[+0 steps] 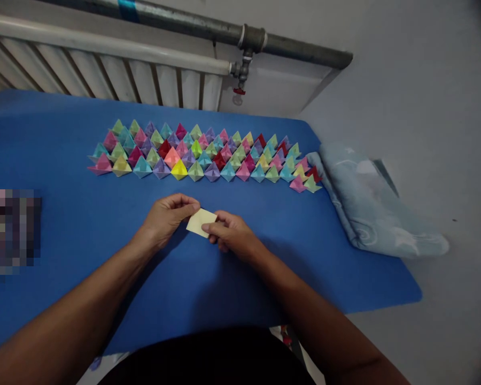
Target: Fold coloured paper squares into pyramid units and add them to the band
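Observation:
A small pale yellow square of paper [199, 221] is held up between my two hands, above the blue surface. My left hand [167, 216] pinches its upper left corner between thumb and fingers. On the right side, my right hand [233, 232] grips the paper with the thumb lying on its face and the fingers behind. Beyond my hands stand several rows of folded paper boats [212, 171] in pink, green, blue, purple, red and yellow, set close together.
The blue-covered table [104, 224] spans the view. At its right end lies a folded light blue quilt [356, 198] against the wall. A white radiator [116, 75] and a metal pipe [304, 51] with a red-handled valve [239, 91] run behind the table. Something pixelated [10, 235] sits at the left.

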{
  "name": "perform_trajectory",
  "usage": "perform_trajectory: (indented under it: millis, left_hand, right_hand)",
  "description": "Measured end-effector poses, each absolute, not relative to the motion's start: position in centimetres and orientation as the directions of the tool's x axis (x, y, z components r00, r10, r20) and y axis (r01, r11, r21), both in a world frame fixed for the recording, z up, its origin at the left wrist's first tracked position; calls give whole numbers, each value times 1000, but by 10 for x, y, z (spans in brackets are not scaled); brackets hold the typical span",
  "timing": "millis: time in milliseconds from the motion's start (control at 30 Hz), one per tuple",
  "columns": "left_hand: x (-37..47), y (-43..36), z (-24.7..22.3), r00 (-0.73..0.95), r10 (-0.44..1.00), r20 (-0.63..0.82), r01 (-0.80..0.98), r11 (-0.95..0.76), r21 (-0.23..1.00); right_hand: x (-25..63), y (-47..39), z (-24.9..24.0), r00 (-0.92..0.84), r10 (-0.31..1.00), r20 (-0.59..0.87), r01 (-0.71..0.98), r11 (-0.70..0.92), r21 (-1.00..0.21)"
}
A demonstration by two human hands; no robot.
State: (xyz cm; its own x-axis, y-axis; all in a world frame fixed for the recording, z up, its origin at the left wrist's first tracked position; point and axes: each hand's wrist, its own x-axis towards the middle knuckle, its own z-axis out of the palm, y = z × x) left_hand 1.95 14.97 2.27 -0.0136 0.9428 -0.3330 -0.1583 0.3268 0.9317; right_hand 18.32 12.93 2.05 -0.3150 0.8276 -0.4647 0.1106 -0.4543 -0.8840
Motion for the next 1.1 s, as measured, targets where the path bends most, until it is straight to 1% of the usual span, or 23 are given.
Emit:
perform_trajectory:
  millis: [67, 133, 200, 233, 300, 367, 467, 533, 600, 733, 833, 967, 1033, 1100]
  left_hand:
    - [20, 149, 20, 7, 949, -316, -131, 314, 940]
    - [21, 149, 18, 29, 954, -299, -86, 301, 950]
    - [22, 148, 17, 49, 957, -284, -26, 286, 958]
    - [22, 148, 16, 57, 960, -275, 10, 275, 961]
    - [23, 147, 14, 80, 966, -248, 92, 240, 966]
    - [23, 147, 11, 107, 972, -208, 184, 186, 965]
    - [24, 147, 7, 128, 986, -110, 333, 62, 941]
    - [23, 148, 4, 133, 991, -32, 414, -26, 910]
    - [23, 149, 2, 152, 988, 18, 462, -87, 883]
    - [21, 153, -3, 211, 976, 45, 508, -149, 849]
    - [19, 155, -3, 231, 969, 83, 542, -199, 817]
    - [11, 149, 7, 209, 957, 201, 580, -286, 763]
    - [5, 141, 12, 276, 939, 202, 570, -330, 752]
    - [0, 132, 15, 373, 915, 154, 567, -356, 743]
  right_hand:
    - [184, 131, 18, -280, 868, -410, 76, -406, -911]
    - [186, 132, 14, -236, 905, -353, 78, -345, -936]
    - [190, 133, 10, -195, 943, -270, 149, -244, -958]
    - [192, 132, 8, -178, 963, -204, 215, -164, -963]
    - [197, 130, 7, -167, 985, -40, 373, 25, -927]
    - [199, 128, 6, -193, 977, 93, 488, 178, -855]
    - [200, 126, 3, -294, 938, 186, 541, 323, -776]
    - [199, 125, 1, -399, 892, 212, 556, 419, -718]
    - [197, 125, -1, -484, 853, 196, 591, 484, -645]
    - [195, 126, -3, -548, 827, 126, 672, 525, -522]
    - [195, 128, -3, -575, 809, 118, 677, 552, -487]
    - [196, 130, -2, -605, 788, 113, 677, 583, -450]
    - [196, 130, -2, -617, 779, 112, 674, 596, -436]
    - [196, 130, -2, -623, 774, 109, 684, 607, -405]
